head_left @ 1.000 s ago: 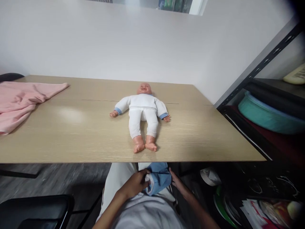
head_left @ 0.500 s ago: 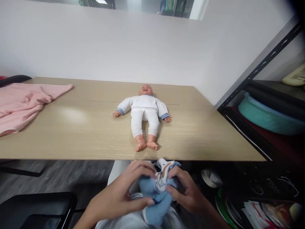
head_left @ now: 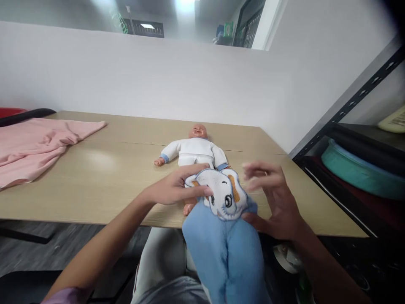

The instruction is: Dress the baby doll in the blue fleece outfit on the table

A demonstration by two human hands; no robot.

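A baby doll (head_left: 194, 148) in a white suit lies on its back on the wooden table (head_left: 95, 181), head toward the wall. In front of it I hold up a blue baby garment (head_left: 226, 249) with a white embroidered animal patch (head_left: 221, 194). My left hand (head_left: 175, 188) pinches the garment's upper left edge by the patch. Under the garment's right side my right hand (head_left: 274, 198) has its thumb on the cloth and its fingers spread and blurred. The garment hides the doll's legs.
A pink cloth (head_left: 34, 141) lies on the table's far left. A dark metal shelf rack (head_left: 348, 105) stands at the right with a teal basin (head_left: 360, 169) on it. A white wall runs behind the table. A black chair seat (head_left: 19, 287) is at lower left.
Both hands have lifted the blue garment from my lap to above the table edge and unfolded it, so its patch faces me and covers the doll's legs. The view tilted up.
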